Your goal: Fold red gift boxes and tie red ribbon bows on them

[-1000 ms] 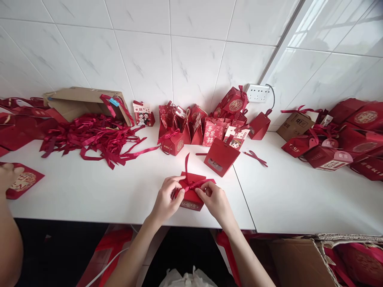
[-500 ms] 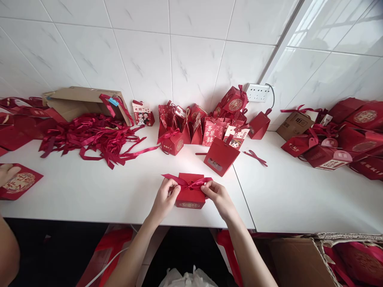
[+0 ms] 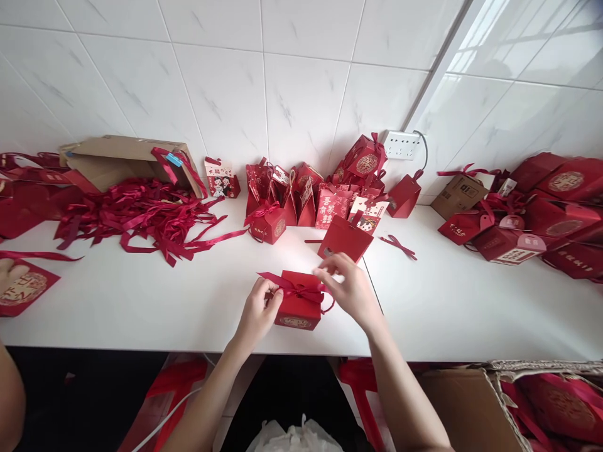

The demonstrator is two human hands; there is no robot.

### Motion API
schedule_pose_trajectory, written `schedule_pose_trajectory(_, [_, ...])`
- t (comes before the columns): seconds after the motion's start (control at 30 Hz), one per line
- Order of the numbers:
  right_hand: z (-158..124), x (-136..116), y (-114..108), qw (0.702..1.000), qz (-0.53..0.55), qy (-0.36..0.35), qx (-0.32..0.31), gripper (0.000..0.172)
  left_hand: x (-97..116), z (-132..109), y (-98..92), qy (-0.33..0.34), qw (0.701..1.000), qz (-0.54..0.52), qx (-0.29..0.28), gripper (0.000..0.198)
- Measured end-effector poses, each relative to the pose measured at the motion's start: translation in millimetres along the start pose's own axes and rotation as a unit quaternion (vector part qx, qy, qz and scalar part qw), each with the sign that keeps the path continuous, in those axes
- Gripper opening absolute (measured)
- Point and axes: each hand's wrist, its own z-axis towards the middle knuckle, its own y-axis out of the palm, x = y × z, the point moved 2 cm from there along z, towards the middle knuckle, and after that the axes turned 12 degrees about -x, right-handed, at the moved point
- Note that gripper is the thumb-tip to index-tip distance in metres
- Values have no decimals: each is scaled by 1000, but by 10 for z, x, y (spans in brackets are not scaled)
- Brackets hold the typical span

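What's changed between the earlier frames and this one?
The right hand has let go of the right end of the bow and moved forward. The tail that stood upright no longer does; a ribbon end now points left. At far left, a loose ribbon has come into view by a co-worker's hand. The left hand still pinches the bow; the red box stays put.

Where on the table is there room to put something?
Bare table lies right of the right hand, in front of the right-side box pile, and between the left hand and the co-worker's box, in front of the ribbon heap. Along the wall, boxes crowd it.
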Motion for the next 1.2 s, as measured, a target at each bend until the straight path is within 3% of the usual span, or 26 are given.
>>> schedule_pose_trajectory(0.17, [469,-97,317,973,-109,-48,-196,13,-4,-8,45,23,998,38,37,15])
schedule_pose_trajectory(0.27, [529,-63,404,962,-94,-61,-247,7,-23,-39,71,33,997,41,49,8])
schedule_pose_trajectory(0.5, [448,35,409,982,-19,-26,-188,13,34,-79,82,118,985,111,61,5])
schedule_pose_trajectory(0.67, [432,69,383,991,3,14,-133,14,101,-48,106,171,973,156,-17,33])
schedule_pose_trajectory(0.83, [214,236,135,994,10,76,-74,33,105,-40,117,182,968,175,-11,39])
schedule_pose_trajectory(0.9, [50,346,35,985,-31,141,-97,47,105,-40,123,189,966,174,-10,39])
schedule_pose_trajectory(1.0, [-176,460,-41,959,-42,199,-200,58,105,-33,132,196,966,167,-11,38])
schedule_pose_trajectory(1.1, [-283,482,-79,943,19,204,-262,52,100,-23,135,196,967,164,-9,37])
schedule_pose_trajectory(1.2, [-243,471,-127,949,65,179,-250,42,94,-21,135,191,967,165,-13,37])
